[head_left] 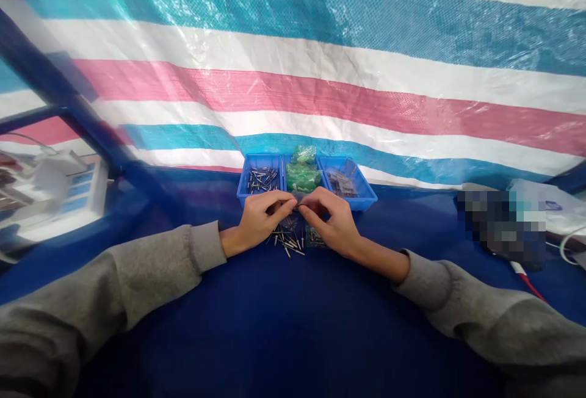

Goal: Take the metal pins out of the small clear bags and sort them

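My left hand (263, 218) and my right hand (334, 218) meet in front of the blue bins, thumbs and forefingers pinched. Between the fingertips is a small clear plastic bag (289, 222), partly hidden by them. Loose metal pins like blind rivets (287, 243) lie on the table just beneath the hands. A filled small packet (314, 237) rests beside them, under my right hand. Behind, the left blue bin (241, 187) contains more such pins (263, 179). Green packets (303, 177) fill the middle bin, and flat clear bags (341, 183) lie in the right bin (366, 195).
The dark blue table (284, 325) spreads in front. A striped plastic sheet (293, 86) hangs behind the bins. White plastic things (68, 184) stand at the left. At the right are a blurred-out dark object (503, 227), a white plastic bag (558, 209) and a red cable (531, 285).
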The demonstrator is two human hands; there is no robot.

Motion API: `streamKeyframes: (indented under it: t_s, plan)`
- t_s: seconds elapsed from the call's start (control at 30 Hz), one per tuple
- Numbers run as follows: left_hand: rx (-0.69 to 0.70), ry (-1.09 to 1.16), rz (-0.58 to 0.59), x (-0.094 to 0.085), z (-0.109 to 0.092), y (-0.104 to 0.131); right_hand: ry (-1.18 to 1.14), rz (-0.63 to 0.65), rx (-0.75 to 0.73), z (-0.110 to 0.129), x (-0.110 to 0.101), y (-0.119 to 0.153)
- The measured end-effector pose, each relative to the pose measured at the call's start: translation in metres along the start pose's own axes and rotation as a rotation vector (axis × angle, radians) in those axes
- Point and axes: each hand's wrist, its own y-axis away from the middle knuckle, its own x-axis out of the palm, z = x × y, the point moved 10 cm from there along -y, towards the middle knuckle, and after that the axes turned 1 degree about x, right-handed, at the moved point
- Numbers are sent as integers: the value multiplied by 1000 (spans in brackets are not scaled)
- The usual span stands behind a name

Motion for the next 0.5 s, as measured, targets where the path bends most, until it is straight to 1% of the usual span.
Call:
streamKeyframes:
  t_s: [0.17, 0.33, 0.5]
  plan:
    - [44, 5, -1, 1, -4, -1, -11, -30, -40, -1, 1, 5]
    - [12, 8, 81, 10, 0, -3, -42, -107, 25, -11, -9, 8]
    - [5, -11, 123, 16, 1, -3, -56, -97, 42, -14, -10, 8]
